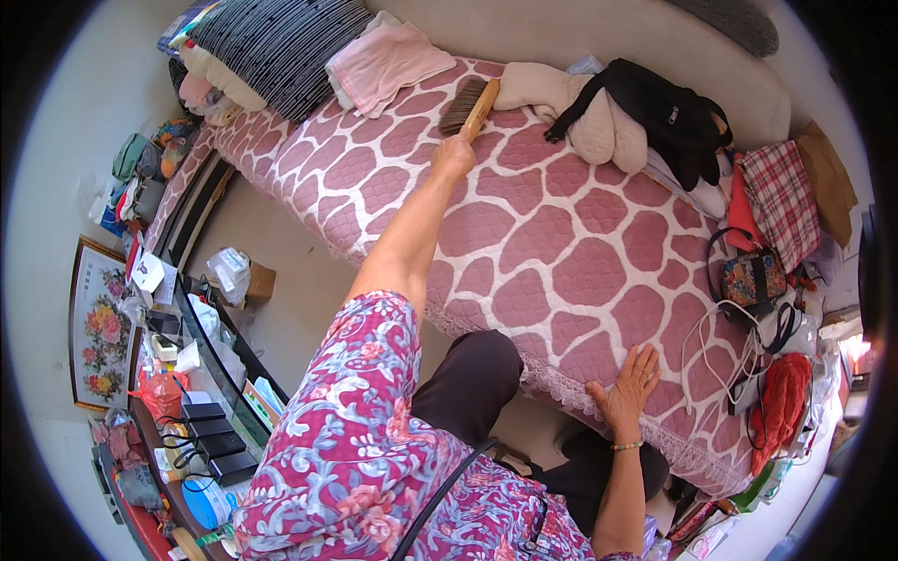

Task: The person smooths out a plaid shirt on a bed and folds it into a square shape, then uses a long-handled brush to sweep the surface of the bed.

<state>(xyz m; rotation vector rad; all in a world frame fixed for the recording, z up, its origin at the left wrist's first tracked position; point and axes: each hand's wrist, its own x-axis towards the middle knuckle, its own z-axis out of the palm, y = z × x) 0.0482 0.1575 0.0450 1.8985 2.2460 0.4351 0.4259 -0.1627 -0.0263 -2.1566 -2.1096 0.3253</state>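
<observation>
My left hand (454, 156) grips the wooden handle of a bed brush (482, 111) with my arm stretched far out over the bed. The brush's grey-brown bristles (461, 105) face left, against or close above the quilted bed cover (519, 238), which has a pink and white giraffe-like pattern. Near the lace-trimmed front edge, my right hand (624, 393) rests palm down on the cover, fingers spread, holding nothing. A beaded bracelet (626, 445) circles that wrist. My knee (473, 372) is close against the bed's side.
Beyond the brush lie a pink towel (396, 63), a striped pillow (277, 52), a cream bundle (596, 130) and a black bag (663, 112). White cables (729, 329), a floral handbag (754, 277) and red cloth (782, 400) crowd the right end. Left stands a cluttered glass-edged cabinet (231, 372).
</observation>
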